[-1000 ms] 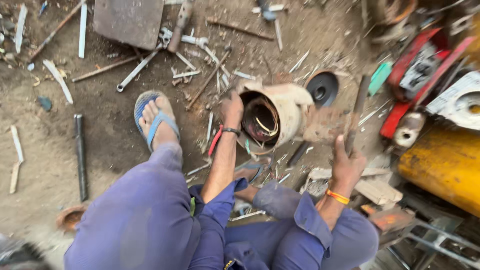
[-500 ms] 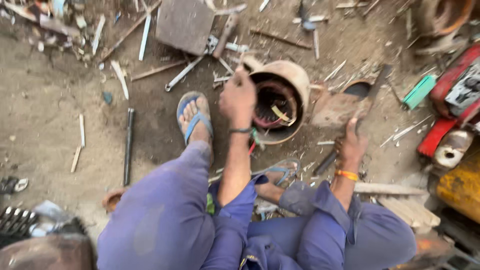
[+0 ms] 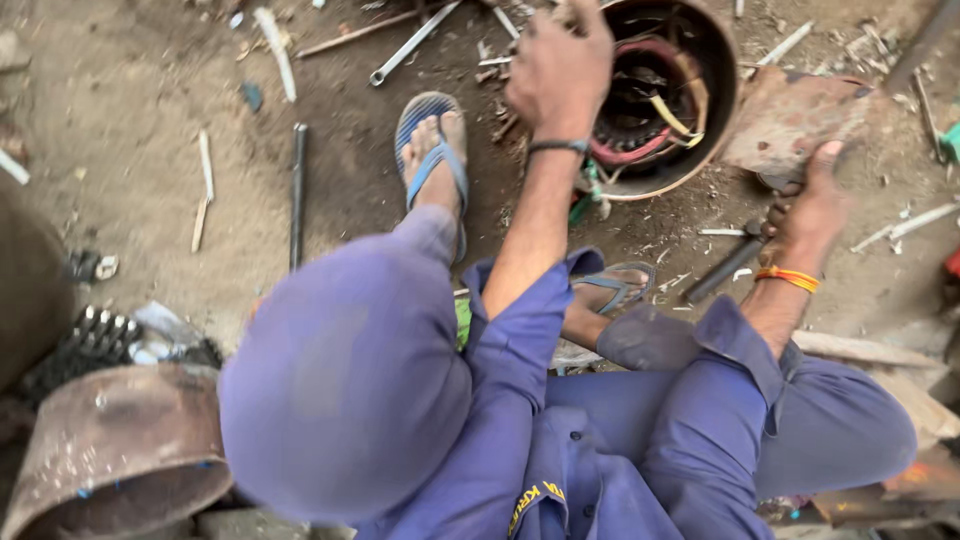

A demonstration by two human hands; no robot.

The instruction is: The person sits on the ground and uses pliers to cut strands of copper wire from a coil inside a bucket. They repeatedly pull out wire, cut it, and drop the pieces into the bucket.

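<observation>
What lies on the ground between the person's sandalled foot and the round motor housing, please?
In the head view, small metal scraps on bare dirt lie between the sandalled foot and the motor housing.

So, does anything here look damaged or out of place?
Yes. The round motor housing under the left hand lies open, its coloured windings torn and hanging loose. A spanner and metal scraps lie scattered over the dirt.

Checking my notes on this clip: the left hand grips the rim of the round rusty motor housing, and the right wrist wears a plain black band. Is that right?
Not quite. In the head view the right hand's wrist wears an orange band; the black band is on the left wrist. The left hand does grip the rim of the round rusty motor housing.
</observation>
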